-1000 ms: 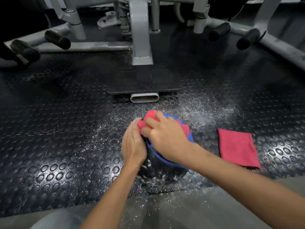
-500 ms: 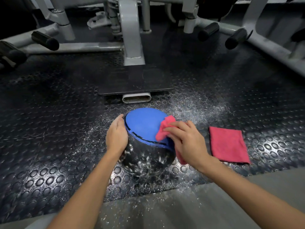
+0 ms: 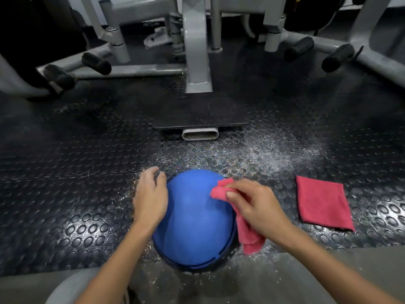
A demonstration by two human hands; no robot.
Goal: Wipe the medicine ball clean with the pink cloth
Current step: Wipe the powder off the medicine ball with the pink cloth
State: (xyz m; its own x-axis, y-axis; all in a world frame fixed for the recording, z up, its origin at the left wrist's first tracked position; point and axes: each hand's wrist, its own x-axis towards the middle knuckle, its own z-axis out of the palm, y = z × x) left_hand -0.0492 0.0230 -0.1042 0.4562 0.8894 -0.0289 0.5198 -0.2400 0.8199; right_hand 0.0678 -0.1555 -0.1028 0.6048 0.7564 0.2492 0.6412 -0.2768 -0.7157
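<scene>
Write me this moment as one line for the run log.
step: wiping | right hand: pinches pink cloth against medicine ball | left hand: rests on ball's left side | second cloth: on floor, right of ball

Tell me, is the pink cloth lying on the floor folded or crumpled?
Folded: the spare cloth lies flat as a neat rectangle on the floor.
</scene>
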